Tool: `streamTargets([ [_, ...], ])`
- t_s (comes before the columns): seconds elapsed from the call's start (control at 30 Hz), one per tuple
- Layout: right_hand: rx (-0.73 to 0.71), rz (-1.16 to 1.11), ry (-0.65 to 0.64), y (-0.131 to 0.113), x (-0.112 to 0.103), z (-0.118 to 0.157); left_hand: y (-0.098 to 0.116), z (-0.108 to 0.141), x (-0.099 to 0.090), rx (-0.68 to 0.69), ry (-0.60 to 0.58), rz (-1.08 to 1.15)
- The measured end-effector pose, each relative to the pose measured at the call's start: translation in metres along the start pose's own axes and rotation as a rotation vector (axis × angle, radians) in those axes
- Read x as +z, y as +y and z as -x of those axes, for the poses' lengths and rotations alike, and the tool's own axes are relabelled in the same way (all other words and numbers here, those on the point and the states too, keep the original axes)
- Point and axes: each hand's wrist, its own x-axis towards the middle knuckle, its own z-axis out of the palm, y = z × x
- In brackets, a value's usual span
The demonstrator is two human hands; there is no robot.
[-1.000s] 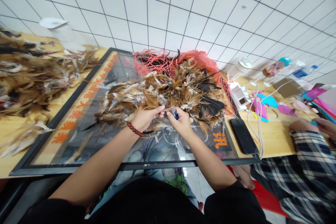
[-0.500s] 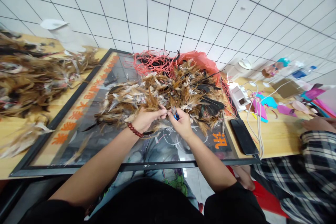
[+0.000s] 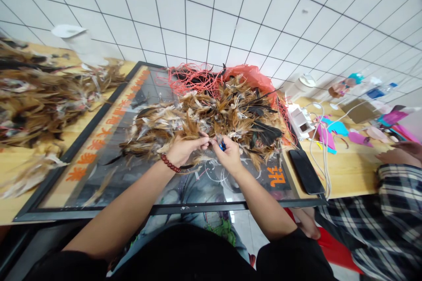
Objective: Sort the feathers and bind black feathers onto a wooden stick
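My left hand [image 3: 184, 149], with a red bead bracelet at the wrist, is closed in a pinch at the near edge of a brown and white feather pile [image 3: 211, 112]. Its fingertips almost meet those of my right hand [image 3: 229, 153], also pinched. What lies between the fingertips is too small to make out. A small blue object [image 3: 222, 145] shows at my right hand's fingers. Under the pile is a black-framed glass panel [image 3: 132, 189] with orange characters.
Red strings [image 3: 194, 79] and a red plastic bag [image 3: 252, 77] lie behind the pile. More feathers [image 3: 42, 101] cover the left table. At right are a black phone [image 3: 306, 171], white cables, a white box [image 3: 300, 120], coloured pieces and a person's plaid sleeve [image 3: 400, 184].
The other person's hand at the far right has shifted slightly. My own hands have stayed almost in place.
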Motion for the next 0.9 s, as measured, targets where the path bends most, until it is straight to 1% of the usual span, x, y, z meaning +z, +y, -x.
streamTargets([
  [0.13,0.026,-0.006,0.027,0.0017,-0.0002,-0.0005,0.0041,-0.0006,0.0002,0.006,0.049,0.112],
  [0.23,0.045,0.022,0.003,0.0001,-0.0015,-0.0009,0.0063,-0.0029,-0.0010,0.017,0.079,0.176],
  [0.33,0.059,0.042,-0.040,-0.0031,-0.0034,-0.0009,0.0064,-0.0043,-0.0018,0.038,0.082,0.187],
  [0.47,0.049,0.052,-0.100,-0.0050,-0.0049,-0.0005,0.0052,-0.0034,-0.0018,0.065,0.080,0.162],
  [0.7,-0.011,0.028,-0.161,-0.0031,-0.0049,-0.0003,0.0024,-0.0009,-0.0009,0.086,0.005,0.061],
  [0.9,-0.044,0.011,-0.219,-0.0043,-0.0063,-0.0010,-0.0025,-0.0011,-0.0028,0.199,0.013,-0.070],
])
